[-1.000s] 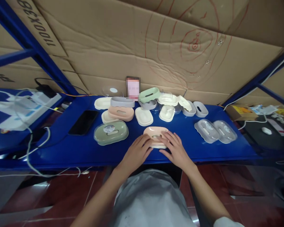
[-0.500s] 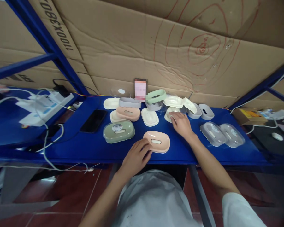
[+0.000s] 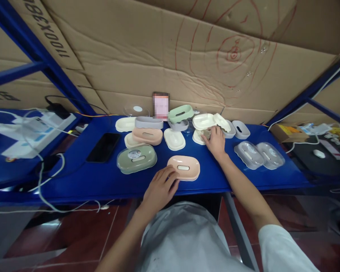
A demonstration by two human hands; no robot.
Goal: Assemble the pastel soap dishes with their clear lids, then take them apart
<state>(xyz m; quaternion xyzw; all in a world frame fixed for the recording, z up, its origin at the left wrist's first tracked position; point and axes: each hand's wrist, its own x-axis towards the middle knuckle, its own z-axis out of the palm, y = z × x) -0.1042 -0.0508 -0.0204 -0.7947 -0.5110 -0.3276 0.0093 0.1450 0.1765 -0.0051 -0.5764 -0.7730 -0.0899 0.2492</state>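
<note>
A pink soap dish (image 3: 191,163) lies near the front edge of the worktop (image 3: 212,179), in front of the person's torso, with a pale piece showing in its slot; its left end is partly covered by the left hand (image 3: 161,186). The fingers of that hand lie over the rim, but whether the thumb presses from the other side cannot be told. The right hand (image 3: 217,142) reaches to a cream tray (image 3: 198,136) farther back, its fingertips at a clear, shiny piece above the tray; the hand hides much of this, so its grip, closed or merely touching, is unclear. Behind and left of the pink soap dish lie a cream base (image 3: 174,139) and a green soap dish (image 3: 136,158) under a clear cover with a round label. Farther back, overlapping grey, cream, green and pink pieces hide parts of one another, and a clear lid (image 3: 137,110) is faint against the cardboard (image 3: 116,56). An upright phone (image 3: 161,105) has its screen blurred out. Bare blue surface extends right of the pink soap dish to two clear-covered grey dishes (image 3: 249,155), which touch or overlap, and left of it below the green soap dish. Little surface lies between the pink soap dish and the front edge. A dark phone (image 3: 103,147) lies flat at left.
</note>
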